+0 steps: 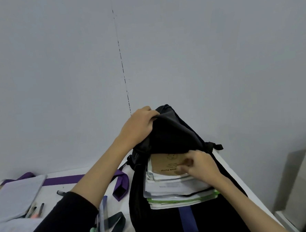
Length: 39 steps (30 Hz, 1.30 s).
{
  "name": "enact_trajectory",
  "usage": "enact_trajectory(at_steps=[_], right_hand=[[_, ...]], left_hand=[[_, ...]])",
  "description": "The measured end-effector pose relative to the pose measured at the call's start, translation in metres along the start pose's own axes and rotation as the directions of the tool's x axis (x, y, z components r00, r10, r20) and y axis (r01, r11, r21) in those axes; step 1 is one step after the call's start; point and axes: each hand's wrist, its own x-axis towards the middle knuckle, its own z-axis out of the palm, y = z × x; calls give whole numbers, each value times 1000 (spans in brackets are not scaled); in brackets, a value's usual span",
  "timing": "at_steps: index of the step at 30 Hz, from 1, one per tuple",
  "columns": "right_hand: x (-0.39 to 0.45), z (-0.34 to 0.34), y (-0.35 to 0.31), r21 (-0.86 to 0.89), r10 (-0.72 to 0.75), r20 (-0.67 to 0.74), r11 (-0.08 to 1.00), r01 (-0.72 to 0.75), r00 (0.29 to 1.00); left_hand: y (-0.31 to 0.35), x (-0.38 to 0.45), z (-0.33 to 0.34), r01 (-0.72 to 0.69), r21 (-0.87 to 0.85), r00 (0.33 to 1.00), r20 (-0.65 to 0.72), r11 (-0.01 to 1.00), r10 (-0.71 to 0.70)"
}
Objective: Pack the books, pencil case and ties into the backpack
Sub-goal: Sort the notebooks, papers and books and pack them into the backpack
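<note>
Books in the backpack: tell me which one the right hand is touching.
The brown-covered book on top of the stack, under the right hand. The books below it are white, the lowest green-edged.

A single wide-angle view from a camera worn on the person's head, looking forward and steeply down. Both forearms reach into the picture from the bottom edge, so the camera sits close above the work. The left hand (140,124) and right hand (201,165) meet near the middle at a black backpack (178,132) lying on a white table (51,192), its open mouth facing the camera. The upper half of the picture is filled by a plain grey wall (198,50) straight ahead. Straight lines bend towards the edges. There is only this one view.
</note>
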Motion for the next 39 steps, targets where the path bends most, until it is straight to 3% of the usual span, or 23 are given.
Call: enact_trajectory(at_steps=[2, 4, 6, 12, 16, 22, 25, 28, 30, 32, 36, 39], right_hand=[[7, 15, 2, -77, -109, 160, 989, 123, 981], [13, 31, 5, -118, -73, 299, 987, 112, 952], [18, 43, 10, -143, -49, 341, 984, 104, 939], [36, 57, 11, -250, -10, 347, 963, 103, 938], [51, 67, 10, -235, 27, 286, 971, 42, 958], [62, 59, 4, -259, 2, 246, 964, 64, 969], [55, 62, 2, -249, -34, 172, 966, 77, 985], [42, 63, -4, -206, -177, -44, 964, 165, 983], [33, 65, -6, -239, -327, -266, 934, 267, 907], [27, 64, -13, -250, -436, -448, 899, 359, 781], [25, 56, -36, -237, -490, -611, 863, 446, 622], [27, 58, -63, -194, -497, -640, 842, 503, 585]], left_hand=[[4, 3, 1, -20, -4, 1000, -1, 1000, 20], [8, 4, 1, -47, 7, 999, 7, 999, 47], [10, 4, 0, -66, 19, 998, 13, 998, 66], [7, -3, -2, -96, 23, 995, 25, 995, 96], [6, -5, 0, -114, 26, 993, 20, 993, 113], [-5, -7, 5, -102, 10, 995, 13, 995, 101], [-13, -6, 9, -65, -11, 998, 7, 998, 65], [-25, -9, 15, -3, -36, 1000, 7, 999, 3], [-38, -15, 21, 81, -62, 997, 26, 995, -79], [-55, -26, 30, 196, -85, 979, 71, 977, -190], [-83, -62, 48, 435, -157, 878, 293, 887, -379], [-88, -98, 52, 536, -234, 792, 473, 811, -387]])
